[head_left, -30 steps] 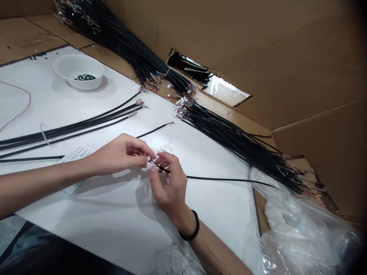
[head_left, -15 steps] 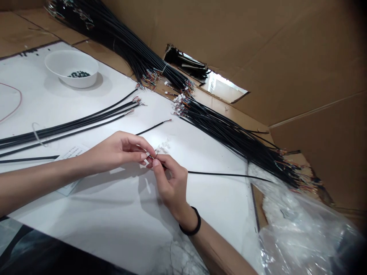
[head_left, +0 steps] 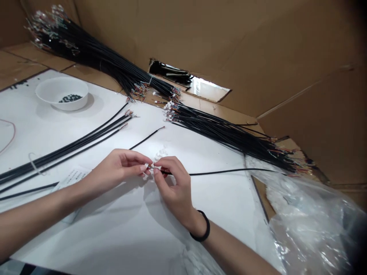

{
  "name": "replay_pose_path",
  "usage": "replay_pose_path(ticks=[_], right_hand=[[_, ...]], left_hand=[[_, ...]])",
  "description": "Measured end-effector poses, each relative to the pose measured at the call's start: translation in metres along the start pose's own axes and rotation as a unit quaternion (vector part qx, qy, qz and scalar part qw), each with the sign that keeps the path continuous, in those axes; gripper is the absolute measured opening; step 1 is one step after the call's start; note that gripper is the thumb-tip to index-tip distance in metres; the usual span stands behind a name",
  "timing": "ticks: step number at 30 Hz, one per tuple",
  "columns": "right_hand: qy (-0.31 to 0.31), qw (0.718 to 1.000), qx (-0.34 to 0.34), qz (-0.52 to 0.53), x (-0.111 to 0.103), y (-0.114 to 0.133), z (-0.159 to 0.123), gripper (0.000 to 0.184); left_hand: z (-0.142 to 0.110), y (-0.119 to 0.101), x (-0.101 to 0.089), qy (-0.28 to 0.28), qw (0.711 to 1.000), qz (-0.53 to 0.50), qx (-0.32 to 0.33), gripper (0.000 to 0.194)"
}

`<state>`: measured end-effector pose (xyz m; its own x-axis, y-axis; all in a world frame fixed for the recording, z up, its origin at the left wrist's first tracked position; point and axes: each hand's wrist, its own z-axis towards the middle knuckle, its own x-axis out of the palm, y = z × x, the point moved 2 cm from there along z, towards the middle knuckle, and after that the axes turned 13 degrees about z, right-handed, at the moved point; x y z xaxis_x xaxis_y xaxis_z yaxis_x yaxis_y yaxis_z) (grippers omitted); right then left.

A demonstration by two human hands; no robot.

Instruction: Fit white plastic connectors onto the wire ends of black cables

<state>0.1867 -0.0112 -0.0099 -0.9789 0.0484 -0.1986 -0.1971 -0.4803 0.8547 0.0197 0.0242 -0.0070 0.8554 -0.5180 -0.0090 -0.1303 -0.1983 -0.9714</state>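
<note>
Between finger and thumb, my left hand (head_left: 126, 166) pinches a small white connector (head_left: 146, 165). My right hand (head_left: 174, 187) is closed on the wire end of a black cable (head_left: 218, 172), close against the connector. From my right hand the cable runs off to the right across the white table. Thin wires show between the two sets of fingertips, too small to tell whether they sit inside the connector. Just behind my fingers lies a little pile of white connectors (head_left: 161, 152). Another black cable (head_left: 146, 138) with a stripped end points away past my left hand.
A white bowl (head_left: 61, 105) holding small black pieces stands at the left. Bundled black cables (head_left: 109, 63) lie along the cardboard wall, and more cables with white connectors (head_left: 218, 131) at the right. Loose cables (head_left: 71, 143) lie left, clear plastic bags (head_left: 309, 225) at right.
The view has shifted, so the bowl and left-hand bundles appear lower. My hands remain together; the white connector now shows more plainly in my left fingertips, with the right fingers close beside it.
</note>
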Motion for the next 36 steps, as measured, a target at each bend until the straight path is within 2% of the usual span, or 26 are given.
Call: replay_pose_path(ticks=[6, 12, 15, 19, 23, 28, 36], right_hand=[[0.0, 1.0, -0.026, 0.007, 0.0, -0.003, -0.001, 0.014], [0.014, 1.0, -0.017, 0.021, 0.0, -0.006, 0.0, 0.006], [0.011, 0.999, -0.03, 0.026, 0.0, -0.007, -0.001, 0.009], [0.0, 0.998, -0.052, 0.023, 0.001, -0.008, -0.002, 0.011], [-0.002, 0.998, -0.006, 0.061, -0.002, -0.008, -0.001, 0.007], [0.03, 0.988, 0.059, 0.143, -0.005, -0.009, 0.002, 0.009], [0.039, 0.983, 0.075, 0.162, -0.004, -0.011, 0.002, 0.013]], left_hand=[[0.0, 0.004, 0.001, 0.02, 0.999, -0.035, -0.029, 0.011], [0.001, 0.002, 0.004, -0.012, 0.999, -0.037, -0.036, 0.009], [0.001, -0.001, 0.004, -0.021, 0.999, -0.018, -0.04, 0.012], [0.0, -0.006, 0.006, -0.059, 0.994, -0.042, -0.077, 0.018], [0.0, -0.007, 0.007, -0.068, 0.989, -0.077, -0.107, 0.021], [0.002, -0.003, 0.006, -0.059, 0.984, -0.115, -0.125, 0.021], [0.003, -0.004, 0.009, -0.064, 0.983, -0.125, -0.121, 0.02]])
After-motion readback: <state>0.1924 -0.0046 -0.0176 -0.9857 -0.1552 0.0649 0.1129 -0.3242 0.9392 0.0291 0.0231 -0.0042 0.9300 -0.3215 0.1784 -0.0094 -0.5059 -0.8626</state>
